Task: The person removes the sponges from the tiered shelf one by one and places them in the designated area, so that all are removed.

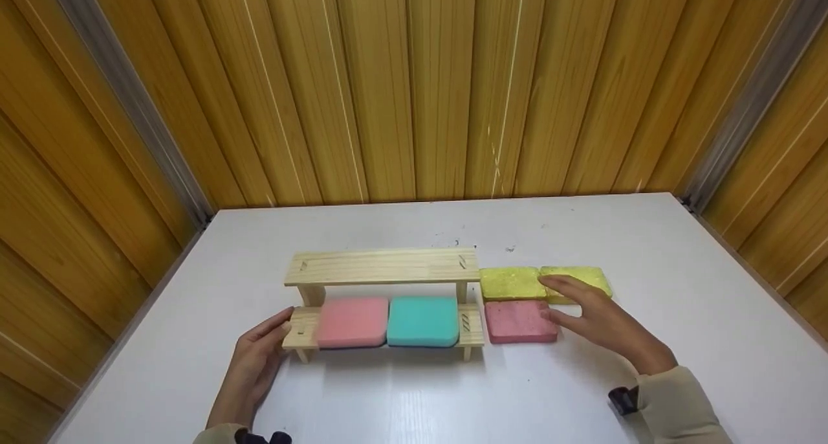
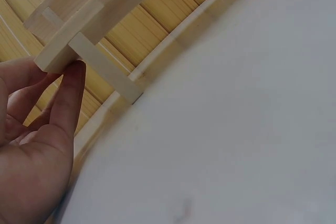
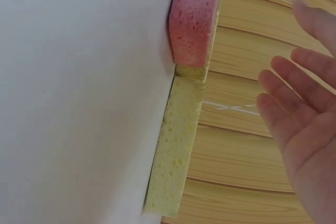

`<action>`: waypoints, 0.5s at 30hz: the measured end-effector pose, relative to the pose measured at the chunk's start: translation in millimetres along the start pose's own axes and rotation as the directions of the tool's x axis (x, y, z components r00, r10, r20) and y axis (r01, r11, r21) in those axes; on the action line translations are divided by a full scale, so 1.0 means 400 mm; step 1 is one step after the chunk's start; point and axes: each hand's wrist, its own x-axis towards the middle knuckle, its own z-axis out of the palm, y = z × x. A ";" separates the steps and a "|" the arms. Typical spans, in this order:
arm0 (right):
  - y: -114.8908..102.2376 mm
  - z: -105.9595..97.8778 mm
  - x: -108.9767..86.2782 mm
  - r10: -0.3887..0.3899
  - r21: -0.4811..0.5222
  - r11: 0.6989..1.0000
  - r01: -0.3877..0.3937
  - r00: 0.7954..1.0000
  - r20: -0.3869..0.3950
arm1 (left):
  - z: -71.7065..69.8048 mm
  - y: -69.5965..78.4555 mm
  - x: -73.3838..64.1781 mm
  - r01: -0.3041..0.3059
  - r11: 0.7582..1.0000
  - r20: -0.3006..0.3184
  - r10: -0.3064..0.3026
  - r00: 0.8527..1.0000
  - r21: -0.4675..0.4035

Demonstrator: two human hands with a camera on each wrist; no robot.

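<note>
A small two-step wooden shelf (image 1: 381,267) stands on the white table. On its lower step a light pink sponge (image 1: 353,322) and a teal sponge (image 1: 423,321) lie side by side. At the left end of that step, my left hand (image 1: 253,356) pinches the board; the left wrist view shows the hand (image 2: 39,145) with its thumb against the board end. To the right of the shelf lie a darker pink sponge (image 1: 521,322) and two yellow sponges (image 1: 511,283). Over them hovers my right hand (image 1: 601,318), fingers extended, holding nothing; the right wrist view shows its open palm (image 3: 310,140).
The white table (image 1: 414,405) extends in front of the shelf and to both sides. Wood-patterned panels (image 1: 440,88) close off the back, left and right. Dark specks mark the tabletop behind the shelf.
</note>
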 end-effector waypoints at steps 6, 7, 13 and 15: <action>-0.012 -0.011 0.013 -0.064 -0.039 0.997 0.062 0.997 -0.038 | 0.001 0.001 -0.001 -0.005 1.000 0.008 0.005 1.000 -0.028; -0.014 -0.012 0.015 -0.075 -0.045 0.996 0.073 0.996 -0.043 | 0.001 0.002 -0.001 -0.005 0.999 0.009 0.005 1.000 -0.034; -0.033 -0.019 0.028 -0.113 -0.052 0.993 0.110 0.992 -0.048 | 0.000 0.004 -0.002 -0.007 0.999 0.018 0.008 1.000 -0.038; -0.040 -0.022 0.032 -0.112 -0.040 0.993 0.110 0.993 -0.041 | -0.001 0.004 -0.003 -0.005 1.000 0.018 0.005 1.000 -0.031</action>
